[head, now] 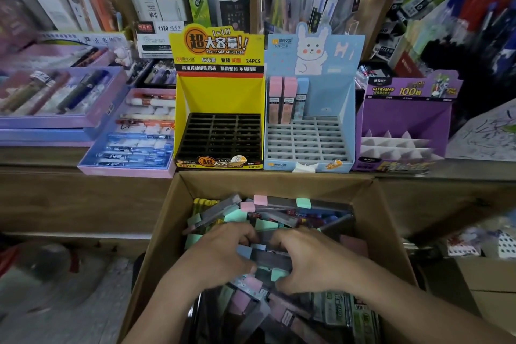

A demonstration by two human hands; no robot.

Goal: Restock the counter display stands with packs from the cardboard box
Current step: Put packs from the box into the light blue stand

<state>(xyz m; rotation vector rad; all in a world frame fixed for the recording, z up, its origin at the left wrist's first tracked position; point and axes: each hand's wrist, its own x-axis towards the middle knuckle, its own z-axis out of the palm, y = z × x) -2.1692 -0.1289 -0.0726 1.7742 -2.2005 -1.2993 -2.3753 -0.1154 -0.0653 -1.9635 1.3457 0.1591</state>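
- head view, lower centre of the frame: your left hand [220, 257] and right hand [318, 262] are both down in the open brown cardboard box [164, 226]. the fingers and thumbs curl in from either side around a bunch of slim grey packs with pastel caps [275, 260], seemingly to lift several at once.
- the rest of the packs lie in a loose heap in the box, which stands just below the counter edge, so the reach up to the stands is short.
- centre: the yellow cardboard display stand [220, 92] reads "2b/0.5mm mpr-2086" and "24pcs". its black slotted tray shows no packs.
- right of it: the pale blue rabbit display stand [329, 103] reads "mpr-2081" and "hi". only three upright pink and blue packs [287, 100] stand in its back left slots.
- far right: the purple display stand [405, 117] reads "ultraman" and "100", its white dividers unfilled.
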